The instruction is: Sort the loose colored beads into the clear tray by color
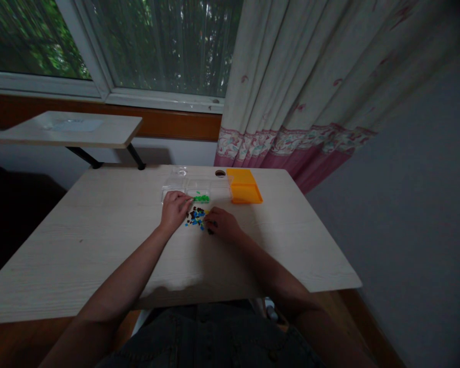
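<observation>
A pile of small blue, brown and yellow pieces [195, 217], like tiny building bricks, lies on the table between my hands. My left hand [175, 208] is at the pile's left, by the front edge of a clear compartment box [218, 190]; its fingertips are pinched together, and what they hold is too small to name. Green pieces [201, 198] lie in the box's middle compartment, just right of those fingertips. Over the pile's right side, my right hand [224, 225] has its fingers curled down among the pieces. Its fingertips are partly hidden, with a few dark pieces beside them.
An orange tray [246, 187] lies to the right of the clear box, near a round cable hole [220, 174] in the table [111, 230]. A raised shelf [72, 128] stands at the back left. Behind the table hang long curtains [276, 102] beside a window.
</observation>
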The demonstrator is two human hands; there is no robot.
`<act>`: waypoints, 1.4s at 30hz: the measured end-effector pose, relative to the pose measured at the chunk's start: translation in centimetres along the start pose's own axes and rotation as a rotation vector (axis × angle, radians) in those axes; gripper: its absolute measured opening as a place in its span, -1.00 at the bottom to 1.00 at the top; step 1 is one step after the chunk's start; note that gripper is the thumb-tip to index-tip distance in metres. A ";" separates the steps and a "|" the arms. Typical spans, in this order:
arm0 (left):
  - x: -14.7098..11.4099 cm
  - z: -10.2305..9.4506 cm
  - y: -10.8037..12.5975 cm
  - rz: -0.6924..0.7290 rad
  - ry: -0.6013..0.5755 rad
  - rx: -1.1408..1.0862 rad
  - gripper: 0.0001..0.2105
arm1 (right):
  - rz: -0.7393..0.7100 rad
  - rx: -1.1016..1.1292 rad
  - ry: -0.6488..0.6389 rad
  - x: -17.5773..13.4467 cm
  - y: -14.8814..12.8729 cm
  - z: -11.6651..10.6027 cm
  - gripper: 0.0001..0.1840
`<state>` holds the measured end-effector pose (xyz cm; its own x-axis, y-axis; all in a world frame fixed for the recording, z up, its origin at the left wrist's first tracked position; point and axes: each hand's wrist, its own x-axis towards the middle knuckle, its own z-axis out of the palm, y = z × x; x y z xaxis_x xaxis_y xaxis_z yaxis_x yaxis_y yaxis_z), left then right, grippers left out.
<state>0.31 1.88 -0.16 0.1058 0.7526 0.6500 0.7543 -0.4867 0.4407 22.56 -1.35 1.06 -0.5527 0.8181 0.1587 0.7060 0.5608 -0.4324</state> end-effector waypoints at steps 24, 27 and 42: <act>-0.1 0.3 -0.3 -0.070 -0.018 0.036 -0.76 | -0.074 -0.203 -0.098 -0.1 -1.5 -0.6 -0.77; -0.1 0.4 -0.5 -0.082 -0.015 0.052 -0.77 | -0.072 -0.209 -0.098 0.0 -1.6 -0.6 -0.78; 0.2 0.9 -0.6 -0.103 -0.075 0.140 -0.75 | 0.103 0.214 0.120 0.4 -0.6 0.0 -0.88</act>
<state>0.42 2.67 -0.86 0.0672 0.8287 0.5557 0.8456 -0.3429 0.4091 21.90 -1.31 1.34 -0.4170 0.8860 0.2030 0.6393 0.4447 -0.6273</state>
